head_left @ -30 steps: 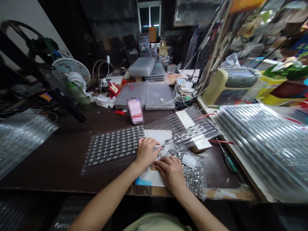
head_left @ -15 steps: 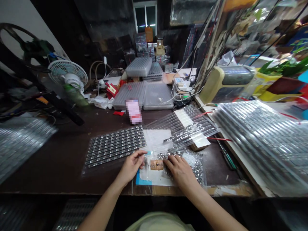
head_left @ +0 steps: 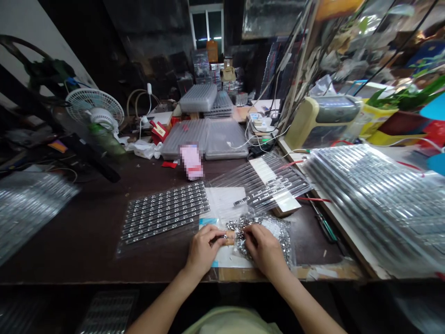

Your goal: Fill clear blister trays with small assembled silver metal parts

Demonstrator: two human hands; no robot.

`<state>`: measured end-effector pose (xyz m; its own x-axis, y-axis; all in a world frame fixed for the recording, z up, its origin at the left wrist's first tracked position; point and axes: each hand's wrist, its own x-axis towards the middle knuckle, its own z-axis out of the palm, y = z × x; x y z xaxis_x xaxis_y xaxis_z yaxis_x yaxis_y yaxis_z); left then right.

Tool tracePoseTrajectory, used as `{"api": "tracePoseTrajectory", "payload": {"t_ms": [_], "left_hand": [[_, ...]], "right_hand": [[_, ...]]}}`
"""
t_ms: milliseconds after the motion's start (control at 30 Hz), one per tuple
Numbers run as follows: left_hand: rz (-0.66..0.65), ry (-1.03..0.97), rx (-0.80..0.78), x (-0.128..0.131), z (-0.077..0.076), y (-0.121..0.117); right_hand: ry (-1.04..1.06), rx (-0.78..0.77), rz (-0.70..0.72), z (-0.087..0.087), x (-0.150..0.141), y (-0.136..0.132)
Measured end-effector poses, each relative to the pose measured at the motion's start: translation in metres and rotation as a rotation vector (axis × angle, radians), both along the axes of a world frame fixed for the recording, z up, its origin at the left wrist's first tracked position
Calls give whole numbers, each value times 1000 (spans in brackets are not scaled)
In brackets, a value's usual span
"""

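Observation:
My left hand [head_left: 204,246] is closed in a pinch on a small shiny metal part [head_left: 225,236], over a small tan block [head_left: 231,240]. My right hand [head_left: 263,245] has its fingertips drawn together at the left side of a heap of small metal parts [head_left: 283,234] on clear plastic; what sits between them is too small to make out. Under both hands lies a white sheet [head_left: 236,260] with blue patches. Left of the hands is a clear tray [head_left: 167,208] filled with rows of dark strips bearing shiny pieces.
Behind the heap, a ribbed clear tray [head_left: 229,183] holds a few strips near a white bar [head_left: 274,185]. A green-handled screwdriver [head_left: 327,227] lies to the right, beside stacked ribbed trays [head_left: 378,204]. A fan [head_left: 95,109] stands at the back left.
My left hand has moved right to the tan block and now pinches a small metal part. My right hand's fingers have drawn together at the heap. The view has shifted slightly.

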<state>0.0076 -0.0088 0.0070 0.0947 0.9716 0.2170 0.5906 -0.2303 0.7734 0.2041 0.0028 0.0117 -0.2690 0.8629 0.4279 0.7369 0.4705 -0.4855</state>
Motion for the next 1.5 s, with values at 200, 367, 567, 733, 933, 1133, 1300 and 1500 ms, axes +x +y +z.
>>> {"api": "tracePoseTrajectory", "payload": {"t_ms": [200,367,567,733,933,1133,1300,1500], "left_hand": [[7,110,20,3,-1,-1],[1,128,19,5,1,-1],[105,-120,34,-2,-2,2],[159,-201,38,-8,-5,4],[150,-217,36,-7,-7,5],[156,-248,16,-7,-5,4],[151,-224,-14,-5,0,9],[86,-151,33,2,6,13]], "right_hand": [[68,-52,70,0,0,-1],[0,-82,-1,1,-5,-1],[-45,-85,33,6,-26,1],[-106,-53,34,2,-38,1],[-160,-50,47,2,-39,0],[-297,21,-67,7,-13,1],[-424,22,-71,6,1,2],[-271,16,-62,-1,-1,1]]}}
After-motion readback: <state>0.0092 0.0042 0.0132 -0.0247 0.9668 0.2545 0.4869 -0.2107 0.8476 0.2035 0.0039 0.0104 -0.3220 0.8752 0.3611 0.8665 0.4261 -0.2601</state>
